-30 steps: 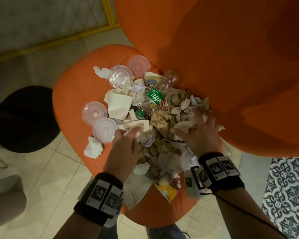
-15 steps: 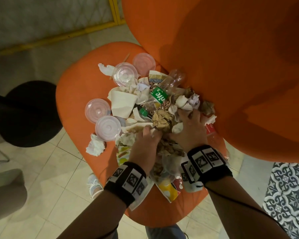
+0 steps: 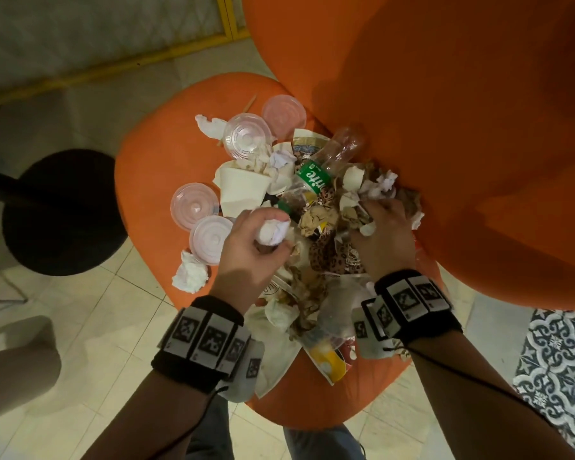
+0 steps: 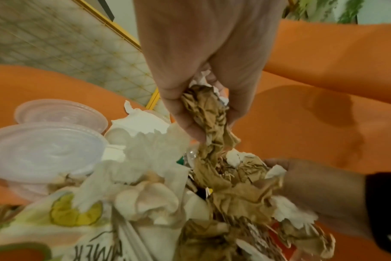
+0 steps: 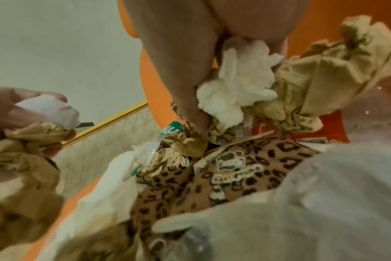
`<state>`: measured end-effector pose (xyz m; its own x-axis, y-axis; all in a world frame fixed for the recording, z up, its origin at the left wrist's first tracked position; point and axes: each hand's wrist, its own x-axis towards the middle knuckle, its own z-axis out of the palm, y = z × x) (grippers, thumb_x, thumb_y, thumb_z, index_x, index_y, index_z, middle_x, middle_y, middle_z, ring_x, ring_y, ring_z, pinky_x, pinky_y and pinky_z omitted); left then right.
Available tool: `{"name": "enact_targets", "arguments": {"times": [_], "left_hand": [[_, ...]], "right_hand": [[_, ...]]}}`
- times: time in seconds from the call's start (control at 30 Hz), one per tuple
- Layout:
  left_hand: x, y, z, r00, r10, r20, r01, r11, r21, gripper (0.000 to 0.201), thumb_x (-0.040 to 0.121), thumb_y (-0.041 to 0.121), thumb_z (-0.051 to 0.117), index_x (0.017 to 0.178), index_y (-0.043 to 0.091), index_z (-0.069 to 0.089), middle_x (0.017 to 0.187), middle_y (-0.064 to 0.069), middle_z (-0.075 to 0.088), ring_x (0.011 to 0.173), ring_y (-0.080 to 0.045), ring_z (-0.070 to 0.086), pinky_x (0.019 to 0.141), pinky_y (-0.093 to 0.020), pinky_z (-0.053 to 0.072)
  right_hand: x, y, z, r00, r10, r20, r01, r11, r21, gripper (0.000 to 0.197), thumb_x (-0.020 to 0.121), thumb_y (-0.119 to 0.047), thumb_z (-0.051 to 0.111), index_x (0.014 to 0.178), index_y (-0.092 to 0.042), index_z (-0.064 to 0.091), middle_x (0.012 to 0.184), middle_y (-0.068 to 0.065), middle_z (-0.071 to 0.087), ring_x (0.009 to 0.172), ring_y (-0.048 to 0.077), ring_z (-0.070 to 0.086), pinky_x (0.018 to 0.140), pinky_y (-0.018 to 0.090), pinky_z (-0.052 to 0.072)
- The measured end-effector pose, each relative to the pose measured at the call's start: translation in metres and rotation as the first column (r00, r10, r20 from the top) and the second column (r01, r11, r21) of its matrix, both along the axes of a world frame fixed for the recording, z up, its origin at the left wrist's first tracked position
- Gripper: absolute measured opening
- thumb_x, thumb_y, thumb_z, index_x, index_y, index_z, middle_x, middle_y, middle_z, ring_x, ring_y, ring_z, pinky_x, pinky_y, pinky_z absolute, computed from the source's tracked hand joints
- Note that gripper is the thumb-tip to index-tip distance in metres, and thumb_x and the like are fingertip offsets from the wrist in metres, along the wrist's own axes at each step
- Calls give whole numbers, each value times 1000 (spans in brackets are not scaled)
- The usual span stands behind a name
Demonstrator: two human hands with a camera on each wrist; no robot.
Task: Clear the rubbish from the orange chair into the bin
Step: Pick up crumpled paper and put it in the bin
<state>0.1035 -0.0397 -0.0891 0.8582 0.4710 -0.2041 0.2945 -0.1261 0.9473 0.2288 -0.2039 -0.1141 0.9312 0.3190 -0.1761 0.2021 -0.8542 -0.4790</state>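
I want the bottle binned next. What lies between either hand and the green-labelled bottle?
Nothing covers the bottle; it lies atop the pile. The left hand already grips crumpled paper, and the right hand grips tissue, so both are full.

Countable on the orange chair (image 3: 153, 180): four plastic lids (image 3: 195, 205), one clear bottle (image 3: 329, 164), two hands (image 3: 253, 250).

Crumpled rubbish (image 3: 316, 234) heaped, seemingly loose, on orange chair (image 3: 153, 167).

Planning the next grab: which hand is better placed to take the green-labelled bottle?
Probably the left hand: the bottle's green cap end lies just beyond its fingers; the right hand is buried in crumpled paper.
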Motion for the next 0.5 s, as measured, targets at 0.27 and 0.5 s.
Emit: {"name": "enact_targets", "arguments": {"times": [0.27, 0.5], "left_hand": [[-19, 30, 19, 920, 392, -10, -387, 904, -181, 29, 81, 0, 68, 103, 16, 57, 64, 4, 62, 47, -12, 53, 41, -22, 42], [-72, 69, -54, 690, 562, -457, -604, 795, 65, 38, 71, 24, 69, 106, 23, 53, 111, -16, 64, 97, -37, 64, 83, -48, 55]], "right_hand": [[-9, -1, 24, 993, -66, 96, 46, 980, 194, 47, 74, -16, 75, 119, -8, 62, 132, 12, 50, 121, 29, 48, 94, 31, 41], [-32, 17, 47, 999, -17, 39, -1, 908, 419, 32, 75, -21, 71, 104, -9, 64, 109, 7, 58, 94, 17, 55, 73, 23, 42]]}}
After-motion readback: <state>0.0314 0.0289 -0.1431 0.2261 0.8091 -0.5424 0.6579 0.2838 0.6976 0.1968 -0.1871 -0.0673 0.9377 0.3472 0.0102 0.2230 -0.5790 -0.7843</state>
